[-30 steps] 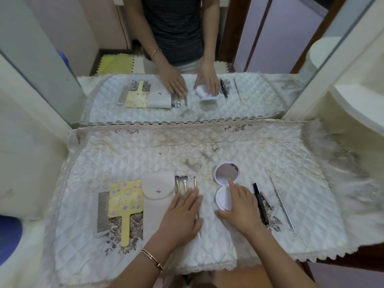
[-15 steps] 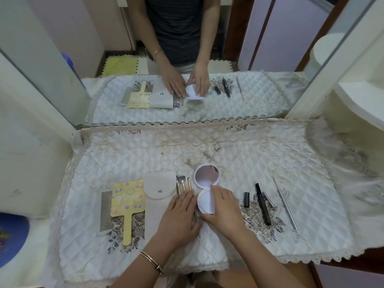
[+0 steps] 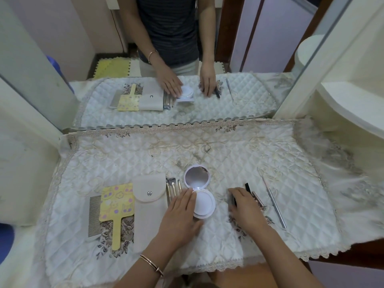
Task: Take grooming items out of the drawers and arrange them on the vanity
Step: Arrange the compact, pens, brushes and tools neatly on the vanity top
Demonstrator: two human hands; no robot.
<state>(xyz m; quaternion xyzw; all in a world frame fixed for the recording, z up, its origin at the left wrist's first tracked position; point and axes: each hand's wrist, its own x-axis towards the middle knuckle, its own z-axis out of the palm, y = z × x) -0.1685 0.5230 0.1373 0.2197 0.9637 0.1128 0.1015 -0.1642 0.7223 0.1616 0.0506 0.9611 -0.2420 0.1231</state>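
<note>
An open white round compact mirror (image 3: 202, 196) lies at the middle of the quilted vanity cloth (image 3: 207, 154). My left hand (image 3: 180, 217) rests flat beside it, fingertips touching its left rim and covering the handles of several small makeup brushes (image 3: 173, 187). My right hand (image 3: 246, 208) lies over a small dark cap (image 3: 231, 199) and a black pencil (image 3: 247, 186), fingers lightly bent. A grey comb (image 3: 94, 217), a yellow hand mirror (image 3: 116, 204) and a white snap pouch (image 3: 148, 202) line up on the left.
A rose-gold tube (image 3: 258, 199) and a thin silver tool (image 3: 276, 206) lie right of my right hand. The wall mirror (image 3: 176, 59) stands behind the cloth. A white curved shelf (image 3: 353, 113) rises at the right.
My right hand has let go of the compact and moved right onto the black pencil and cap. The compact now sits next to the brushes, and my left hand touches it.
</note>
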